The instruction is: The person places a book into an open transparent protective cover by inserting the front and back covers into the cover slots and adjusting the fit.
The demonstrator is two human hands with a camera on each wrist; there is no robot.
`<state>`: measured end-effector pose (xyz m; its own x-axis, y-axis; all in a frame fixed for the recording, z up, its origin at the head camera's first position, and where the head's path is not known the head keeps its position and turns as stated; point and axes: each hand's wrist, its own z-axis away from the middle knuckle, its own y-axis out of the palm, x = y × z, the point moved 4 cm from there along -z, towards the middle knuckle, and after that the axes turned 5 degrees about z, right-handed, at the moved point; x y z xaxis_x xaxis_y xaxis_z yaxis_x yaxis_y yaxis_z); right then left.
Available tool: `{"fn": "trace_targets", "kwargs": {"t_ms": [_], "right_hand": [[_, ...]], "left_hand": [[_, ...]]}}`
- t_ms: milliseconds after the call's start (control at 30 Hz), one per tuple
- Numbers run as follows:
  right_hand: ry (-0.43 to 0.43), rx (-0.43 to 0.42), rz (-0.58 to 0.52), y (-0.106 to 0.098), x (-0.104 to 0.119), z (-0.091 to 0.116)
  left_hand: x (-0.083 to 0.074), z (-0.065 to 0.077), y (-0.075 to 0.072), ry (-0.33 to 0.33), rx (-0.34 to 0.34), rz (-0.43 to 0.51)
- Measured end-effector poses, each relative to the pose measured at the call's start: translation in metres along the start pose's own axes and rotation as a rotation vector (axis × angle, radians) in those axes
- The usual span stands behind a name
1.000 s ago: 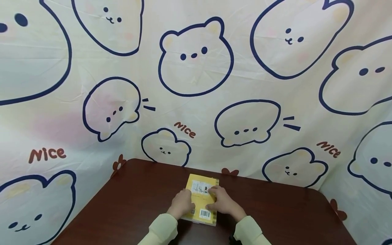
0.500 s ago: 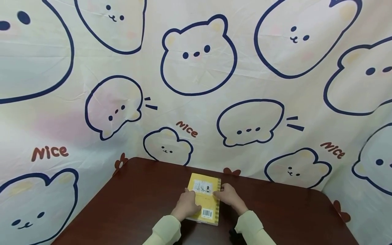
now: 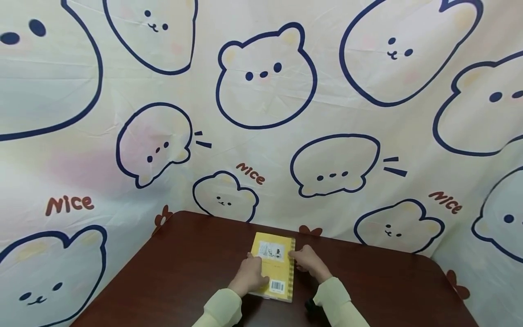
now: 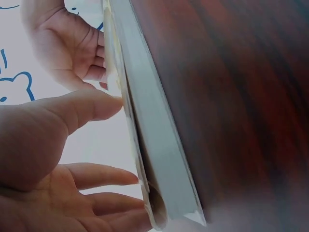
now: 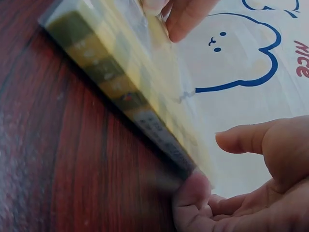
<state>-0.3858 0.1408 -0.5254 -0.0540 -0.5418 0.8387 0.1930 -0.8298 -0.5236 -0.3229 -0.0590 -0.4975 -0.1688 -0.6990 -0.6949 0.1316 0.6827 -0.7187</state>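
A yellow book [image 3: 271, 269] lies flat on the table with a drawing and a barcode facing up; its cover looks glossy, like clear film. My left hand [image 3: 247, 274] is at the book's left edge, thumb over the cover. In the left wrist view its thumb tip and nearly straight fingertips touch the cover's rim above the white page block [image 4: 149, 106]. My right hand [image 3: 308, 262] is at the far part of the checkered spine [image 5: 116, 87]. There, a bent finger [image 5: 192, 193] touches the spine's end, while the thumb stays apart from the book.
The dark reddish-brown table [image 3: 196, 263] extends around the book. Behind and beside it hangs a pale cloth backdrop [image 3: 269, 150] with bear outlines. A black object [image 3: 313, 306] shows beneath the right sleeve.
My right hand has drawn back off the cover to the spine side and moved slightly toward its far end. My left hand stays at the left edge. The head view shifted slightly.
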Motion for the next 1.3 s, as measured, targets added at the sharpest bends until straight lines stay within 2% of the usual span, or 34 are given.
{"fn": "trace_targets", "kwargs": {"t_ms": [167, 333, 400, 567, 667, 733, 833, 933, 1000, 1100, 1200, 1300], "right_hand": [[-0.037, 0.026, -0.035, 0.000, -0.001, -0.003], [-0.026, 0.020, -0.085, -0.002, 0.000, -0.005], [-0.022, 0.015, -0.096, -0.004, 0.000, -0.005], [-0.036, -0.008, -0.135, -0.006, 0.006, -0.005], [-0.032, -0.030, -0.159, -0.008, 0.009, -0.003], [-0.030, -0.044, -0.179, -0.008, 0.011, -0.001], [-0.042, -0.066, -0.197, -0.011, 0.015, 0.002], [-0.060, -0.086, -0.198, -0.014, 0.021, 0.005], [-0.069, -0.094, -0.192, -0.015, 0.027, 0.008], [-0.088, -0.108, -0.178, -0.016, 0.037, 0.013], [-0.118, -0.101, -0.181, -0.014, 0.045, 0.016], [-0.161, -0.047, -0.212, -0.009, 0.050, 0.018]], "left_hand": [[0.003, -0.001, 0.000, 0.011, 0.020, 0.000], [0.006, -0.003, -0.003, 0.027, 0.075, -0.016], [0.006, -0.004, -0.003, 0.034, 0.077, -0.044], [-0.004, -0.004, -0.004, 0.034, -0.021, -0.218], [-0.012, -0.003, -0.001, 0.051, -0.062, -0.275], [-0.017, -0.002, 0.002, 0.066, -0.057, -0.261], [-0.021, -0.001, 0.005, 0.051, -0.004, -0.175], [-0.025, 0.000, 0.006, 0.001, 0.052, -0.099], [-0.030, 0.001, 0.005, -0.009, 0.069, -0.053], [-0.039, 0.003, 0.002, 0.025, 0.066, -0.010], [-0.050, 0.004, -0.004, 0.096, 0.038, 0.008], [-0.058, 0.004, -0.010, 0.134, 0.023, 0.038]]}}
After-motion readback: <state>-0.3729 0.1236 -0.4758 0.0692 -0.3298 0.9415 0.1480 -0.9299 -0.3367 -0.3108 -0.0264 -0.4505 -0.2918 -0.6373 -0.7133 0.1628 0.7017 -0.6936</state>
